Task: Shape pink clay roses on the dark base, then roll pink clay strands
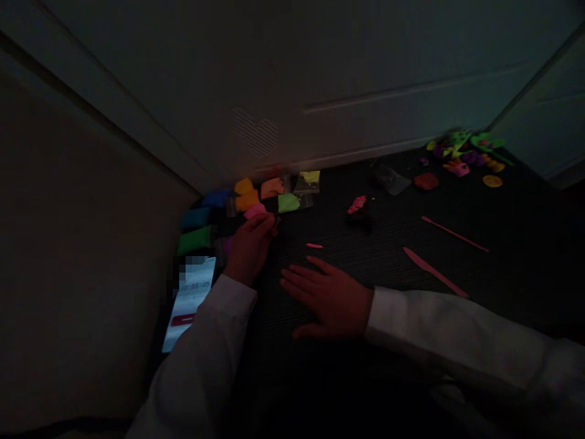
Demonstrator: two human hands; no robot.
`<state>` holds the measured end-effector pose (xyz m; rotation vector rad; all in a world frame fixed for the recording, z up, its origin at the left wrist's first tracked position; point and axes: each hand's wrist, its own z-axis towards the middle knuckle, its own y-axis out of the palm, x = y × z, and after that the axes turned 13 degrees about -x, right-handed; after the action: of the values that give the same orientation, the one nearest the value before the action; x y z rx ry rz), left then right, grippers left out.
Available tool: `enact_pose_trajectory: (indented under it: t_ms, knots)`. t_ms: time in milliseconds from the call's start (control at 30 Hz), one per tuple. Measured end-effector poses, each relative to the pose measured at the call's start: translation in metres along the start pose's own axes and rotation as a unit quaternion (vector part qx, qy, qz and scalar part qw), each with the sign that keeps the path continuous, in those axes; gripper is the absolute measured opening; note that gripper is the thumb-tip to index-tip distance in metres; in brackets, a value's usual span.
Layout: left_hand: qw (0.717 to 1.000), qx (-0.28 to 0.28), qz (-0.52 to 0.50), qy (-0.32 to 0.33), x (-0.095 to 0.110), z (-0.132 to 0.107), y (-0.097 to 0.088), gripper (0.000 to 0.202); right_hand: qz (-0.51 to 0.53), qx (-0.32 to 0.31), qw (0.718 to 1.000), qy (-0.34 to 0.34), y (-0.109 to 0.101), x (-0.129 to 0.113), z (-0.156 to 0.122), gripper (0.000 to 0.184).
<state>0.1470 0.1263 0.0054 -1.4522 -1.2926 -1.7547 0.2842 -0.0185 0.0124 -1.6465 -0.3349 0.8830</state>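
The left hand (pixel 251 247) is at the left of the table (pixel 365 262), by the pink bag (pixel 255 211). Its fingers are pinched close together, but it is so dark that I can't tell if they are holding anything. The right hand (pixel 331 299) is in the near middle, palm down. Its fingers are loose and spread out, with nothing in them. A little pink roll (pixel 314 246) lies on the table just past those fingertips.

Farther back is a pink and dark lump (pixel 358 205). To the right lie a pink knife (pixel 434 271) and, a bit farther back, a thin pink stick (pixel 454 233). At the far right there is a heap of bright clay shapes (pixel 466 152), with a yellow disc (pixel 492 181) and a red disc (pixel 426 181) near it. A clear bag (pixel 390 178) is just left of the red disc.

On the far left are more little bags, like the blue bag (pixel 216 198), the green bag (pixel 194 241) and the light green bag (pixel 289 202). A lit phone (pixel 185 329) is at the near left, partly behind the left sleeve (pixel 196 360).
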Motion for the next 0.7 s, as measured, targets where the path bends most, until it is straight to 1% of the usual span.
enact_pose_trajectory:
  t_ms: [67, 133, 167, 267, 333, 467, 500, 533, 667, 700]
  knots:
    - [1.000, 0.000, -0.003, -0.003, 0.000, 0.000, -0.001, 0.013, 0.003, -0.008, 0.999, -0.036, 0.002, -0.006, -0.001, 0.073]
    - [1.000, -0.001, -0.002, -0.006, 0.000, 0.000, -0.001, 0.014, 0.005, -0.014, 0.999, -0.050, 0.003, -0.008, 0.000, 0.072]
    - [1.000, -0.002, -0.001, -0.007, 0.000, 0.000, -0.001, 0.014, 0.006, -0.014, 0.999, -0.042, 0.002, -0.007, 0.000, 0.072]
    - [1.000, -0.011, -0.002, -0.003, 0.000, 0.000, -0.001, 0.012, 0.006, -0.004, 1.000, 0.012, -0.002, 0.000, 0.001, 0.072]
    - [1.000, -0.019, -0.006, 0.000, 0.000, 0.000, 0.000, 0.011, 0.004, -0.005, 1.000, 0.023, -0.003, 0.001, 0.001, 0.073]
    - [0.999, -0.031, -0.010, 0.009, -0.001, 0.000, 0.001, 0.010, 0.002, -0.037, 0.999, -0.037, -0.002, -0.008, 0.001, 0.073]
    - [0.999, -0.034, -0.009, 0.009, -0.001, -0.001, 0.001, 0.010, 0.001, -0.045, 0.998, -0.043, -0.002, -0.010, 0.001, 0.073]
    - [0.999, -0.037, -0.007, 0.008, -0.001, -0.001, 0.002, 0.010, -0.002, -0.049, 0.998, -0.038, -0.002, -0.010, 0.001, 0.073]
    - [0.999, -0.038, -0.004, 0.009, 0.000, -0.001, 0.005, 0.011, -0.028, -0.052, 0.998, 0.032, -0.009, -0.002, 0.003, 0.072]
    - [0.999, -0.037, -0.004, 0.010, 0.001, -0.001, 0.006, 0.012, -0.035, -0.055, 0.997, 0.040, -0.010, -0.001, 0.004, 0.073]
